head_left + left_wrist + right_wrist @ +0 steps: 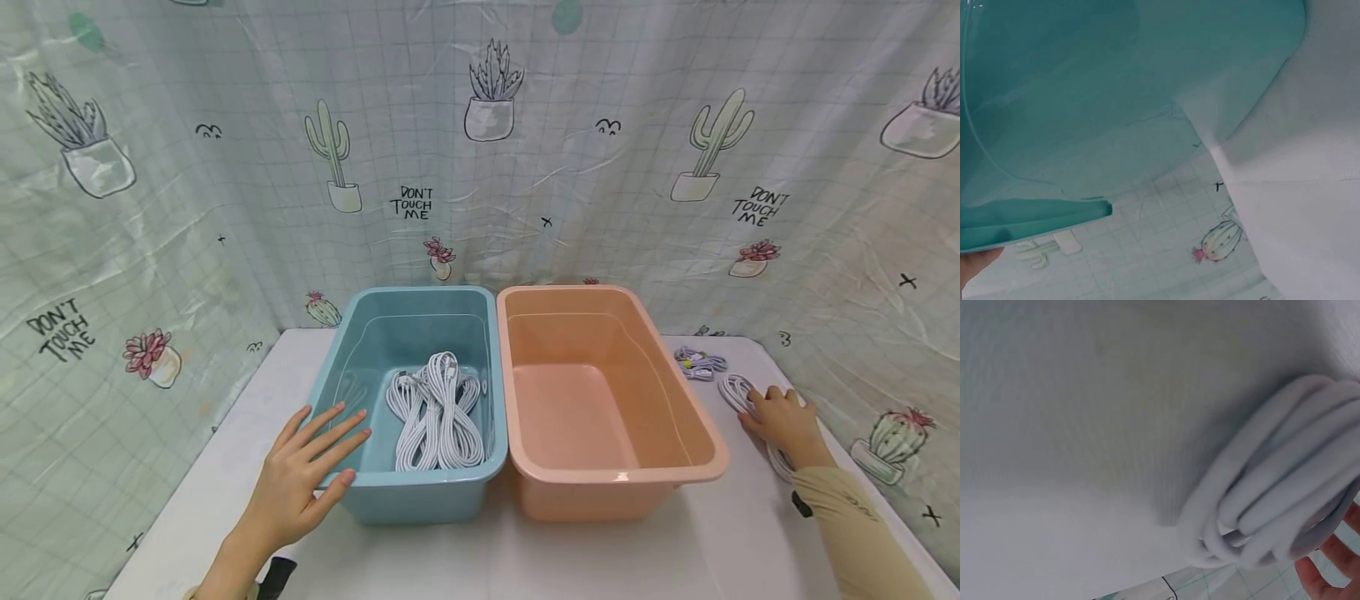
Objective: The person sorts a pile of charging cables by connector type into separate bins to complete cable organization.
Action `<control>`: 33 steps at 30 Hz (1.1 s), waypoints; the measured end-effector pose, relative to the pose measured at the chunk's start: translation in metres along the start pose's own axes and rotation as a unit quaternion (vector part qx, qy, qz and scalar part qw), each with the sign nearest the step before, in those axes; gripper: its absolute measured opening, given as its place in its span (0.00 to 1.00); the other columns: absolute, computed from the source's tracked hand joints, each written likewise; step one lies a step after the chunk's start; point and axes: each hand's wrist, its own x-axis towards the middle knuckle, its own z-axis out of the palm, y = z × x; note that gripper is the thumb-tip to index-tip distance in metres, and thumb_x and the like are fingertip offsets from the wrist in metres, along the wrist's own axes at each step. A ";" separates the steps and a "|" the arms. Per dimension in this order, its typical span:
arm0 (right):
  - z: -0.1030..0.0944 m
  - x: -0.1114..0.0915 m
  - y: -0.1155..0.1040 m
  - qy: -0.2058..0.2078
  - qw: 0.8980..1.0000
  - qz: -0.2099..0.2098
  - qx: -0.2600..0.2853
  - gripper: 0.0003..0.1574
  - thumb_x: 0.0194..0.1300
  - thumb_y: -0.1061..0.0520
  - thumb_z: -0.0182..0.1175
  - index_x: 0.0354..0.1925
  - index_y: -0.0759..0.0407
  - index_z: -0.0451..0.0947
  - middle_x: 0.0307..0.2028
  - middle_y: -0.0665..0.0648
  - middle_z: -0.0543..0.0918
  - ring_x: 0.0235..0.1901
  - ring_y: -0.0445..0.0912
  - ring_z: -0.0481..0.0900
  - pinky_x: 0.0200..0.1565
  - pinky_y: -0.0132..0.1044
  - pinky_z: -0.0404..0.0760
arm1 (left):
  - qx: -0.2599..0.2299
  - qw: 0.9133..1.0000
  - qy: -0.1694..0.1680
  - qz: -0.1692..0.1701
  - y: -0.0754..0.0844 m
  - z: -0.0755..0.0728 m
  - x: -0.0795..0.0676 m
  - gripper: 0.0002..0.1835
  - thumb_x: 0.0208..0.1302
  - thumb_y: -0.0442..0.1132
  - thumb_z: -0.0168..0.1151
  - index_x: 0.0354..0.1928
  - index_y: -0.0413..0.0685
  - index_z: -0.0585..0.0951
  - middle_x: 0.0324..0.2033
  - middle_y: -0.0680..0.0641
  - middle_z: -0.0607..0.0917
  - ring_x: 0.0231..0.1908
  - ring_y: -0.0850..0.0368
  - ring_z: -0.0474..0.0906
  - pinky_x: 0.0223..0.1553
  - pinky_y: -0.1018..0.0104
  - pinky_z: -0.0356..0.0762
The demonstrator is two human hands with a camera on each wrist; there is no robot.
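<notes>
My left hand (291, 483) is spread over the near left corner of the blue bin (420, 479), its fingers reaching across the rim. In the left wrist view only a bit of finger (979, 265) shows beside the bin's rim. Coiled white cables (442, 417) lie bundled inside this bin. At the far right, my right hand (786, 427) grips another coiled white cable (738, 392) on the table, palm down over its middle. The right wrist view shows the loops of that coil (1285, 475) close up, with fingertips (1313, 578) at its far side.
An orange bin (618, 477) stands right of the blue one, rims side by side, with its bare floor showing. Behind the right hand lies a small bundle of thin cables (699, 363) with a yellow part. A cactus-print curtain (570, 167) surrounds the white table (585, 558).
</notes>
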 end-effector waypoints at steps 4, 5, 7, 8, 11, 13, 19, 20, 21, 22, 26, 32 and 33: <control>0.002 -0.001 0.000 -0.018 1.000 0.021 0.002 0.30 0.56 0.46 0.54 0.45 0.71 0.67 0.34 0.78 0.70 0.34 0.74 0.68 0.36 0.68 0.67 | 0.001 1.000 -0.003 -0.001 0.000 0.000 0.000 0.22 0.65 0.54 0.41 0.53 0.54 0.77 0.53 0.49 0.78 0.60 0.52 0.66 0.68 0.57 0.42; 0.003 -0.002 0.000 -0.019 0.999 0.026 0.002 0.30 0.56 0.46 0.54 0.45 0.71 0.67 0.33 0.79 0.71 0.33 0.74 0.68 0.36 0.68 0.68 | 0.001 1.000 -0.003 -0.001 0.000 0.000 0.000 0.22 0.65 0.53 0.41 0.53 0.54 0.77 0.53 0.49 0.78 0.60 0.52 0.66 0.68 0.57 0.42; 0.004 -0.003 0.000 -0.018 0.999 0.031 0.005 0.29 0.56 0.47 0.54 0.45 0.71 0.67 0.32 0.79 0.72 0.32 0.73 0.69 0.36 0.68 0.68 | 0.000 1.000 -0.005 -0.002 0.001 0.000 -0.001 0.22 0.65 0.53 0.41 0.53 0.54 0.77 0.53 0.49 0.78 0.60 0.52 0.66 0.68 0.57 0.42; 0.004 -0.003 0.000 -0.017 0.999 0.033 0.007 0.29 0.57 0.47 0.54 0.45 0.71 0.67 0.32 0.79 0.72 0.32 0.74 0.69 0.36 0.68 0.67 | 0.000 1.000 -0.005 -0.002 0.001 0.000 -0.001 0.22 0.65 0.53 0.41 0.53 0.54 0.77 0.53 0.49 0.78 0.60 0.52 0.66 0.68 0.57 0.42; 0.005 -0.004 -0.002 -0.010 0.999 0.033 0.010 0.28 0.57 0.49 0.53 0.45 0.71 0.67 0.32 0.80 0.71 0.31 0.74 0.68 0.36 0.69 0.67 | -0.001 1.000 -0.005 -0.002 0.001 0.000 -0.001 0.22 0.65 0.53 0.42 0.52 0.54 0.77 0.53 0.49 0.78 0.60 0.52 0.66 0.68 0.57 0.42; 0.005 -0.004 -0.003 -0.007 0.999 0.031 0.014 0.26 0.57 0.50 0.53 0.45 0.71 0.65 0.31 0.81 0.71 0.31 0.74 0.68 0.35 0.68 0.67 | -0.001 1.000 -0.004 -0.003 0.001 0.000 -0.001 0.22 0.65 0.53 0.42 0.52 0.54 0.77 0.53 0.49 0.78 0.60 0.52 0.66 0.68 0.58 0.42; 0.004 -0.007 -0.006 0.012 0.999 0.029 0.020 0.21 0.58 0.53 0.53 0.41 0.68 0.59 0.26 0.80 0.69 0.27 0.73 0.67 0.30 0.65 0.68 | -0.001 1.000 -0.002 -0.003 0.001 0.001 -0.001 0.23 0.66 0.55 0.39 0.52 0.54 0.77 0.53 0.49 0.78 0.60 0.52 0.66 0.68 0.58 0.42; 0.003 -0.008 -0.006 0.012 0.999 0.031 0.021 0.22 0.58 0.53 0.53 0.41 0.68 0.58 0.26 0.80 0.68 0.27 0.74 0.67 0.30 0.66 0.68 | -0.002 1.000 -0.001 -0.003 0.001 0.001 -0.001 0.23 0.65 0.54 0.40 0.52 0.54 0.77 0.53 0.49 0.78 0.60 0.52 0.66 0.68 0.58 0.42; 0.002 -0.008 -0.007 0.010 0.999 0.033 0.022 0.22 0.58 0.53 0.53 0.41 0.68 0.58 0.26 0.80 0.68 0.27 0.74 0.67 0.30 0.66 0.68 | -0.002 1.000 -0.001 -0.003 0.001 0.001 -0.001 0.23 0.65 0.54 0.40 0.52 0.54 0.77 0.53 0.49 0.78 0.60 0.52 0.66 0.68 0.58 0.42; 0.001 -0.008 -0.008 0.008 0.999 0.034 0.021 0.22 0.58 0.53 0.53 0.41 0.68 0.58 0.27 0.80 0.68 0.27 0.74 0.67 0.31 0.66 0.68 | -0.003 1.000 -0.001 -0.003 0.001 0.001 0.000 0.22 0.65 0.54 0.41 0.52 0.54 0.77 0.53 0.49 0.78 0.60 0.52 0.66 0.68 0.58 0.42; -0.001 -0.009 -0.008 0.012 0.999 0.031 0.023 0.23 0.58 0.55 0.53 0.43 0.68 0.56 0.26 0.80 0.67 0.24 0.72 0.68 0.28 0.65 0.69 | -0.005 1.000 0.007 0.002 0.000 0.001 0.000 0.22 0.65 0.54 0.41 0.52 0.54 0.77 0.53 0.49 0.78 0.60 0.52 0.66 0.68 0.57 0.43; -0.008 -0.008 -0.010 -0.007 1.000 0.018 0.021 0.25 0.59 0.61 0.53 0.48 0.68 0.51 0.26 0.77 0.66 0.17 0.62 0.70 0.23 0.60 0.71 | -0.004 1.000 0.006 0.000 0.000 0.001 -0.001 0.23 0.66 0.55 0.39 0.52 0.54 0.77 0.53 0.50 0.78 0.60 0.52 0.66 0.68 0.58 0.43; -0.009 -0.009 -0.011 -0.005 1.000 0.014 0.020 0.25 0.59 0.62 0.53 0.48 0.67 0.50 0.25 0.76 0.65 0.16 0.60 0.69 0.21 0.58 0.71 | -0.003 1.000 0.003 -0.002 0.000 0.001 -0.001 0.23 0.66 0.55 0.38 0.53 0.54 0.77 0.53 0.50 0.78 0.60 0.52 0.65 0.68 0.58 0.43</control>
